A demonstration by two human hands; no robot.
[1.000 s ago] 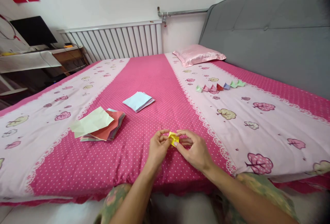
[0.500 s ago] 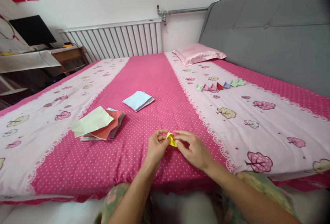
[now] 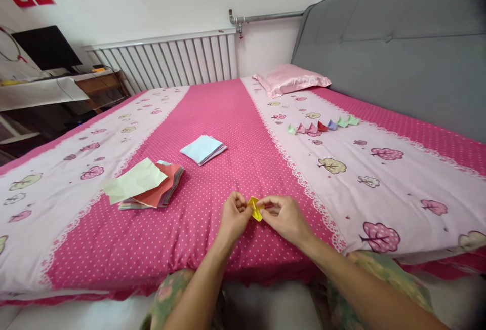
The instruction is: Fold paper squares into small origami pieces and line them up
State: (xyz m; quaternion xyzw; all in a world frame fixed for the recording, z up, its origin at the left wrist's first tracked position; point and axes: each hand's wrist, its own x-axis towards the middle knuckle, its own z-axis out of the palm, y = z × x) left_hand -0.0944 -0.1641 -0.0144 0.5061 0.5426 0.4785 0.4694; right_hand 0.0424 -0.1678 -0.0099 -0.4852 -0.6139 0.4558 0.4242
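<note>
A small folded yellow paper boat [image 3: 255, 209] is held between both hands, above the pink dotted part of the bedspread [image 3: 212, 249]. My left hand [image 3: 235, 215] pinches its left end between thumb and fingers. On the other side, my right hand [image 3: 284, 218] grips the right end in the same way. The fingertips cover both ends of the boat, while its middle shows between them. Further off to the right stands a row of several small folded paper boats [image 3: 322, 126] in green, pink, red and purple.
To the left lies a pile of coloured paper sheets [image 3: 138, 180], pale green and red on top. A smaller light blue paper stack [image 3: 203, 149] sits beyond it. A pink pillow [image 3: 290, 81] rests near the grey headboard [image 3: 398, 51]. A monitor [image 3: 46, 49] stands on a desk.
The yellow boat has turned and looks more spread open, with its long hollow facing up. Both hands still pinch its ends and have shifted slightly; the right fingers are more bent.
</note>
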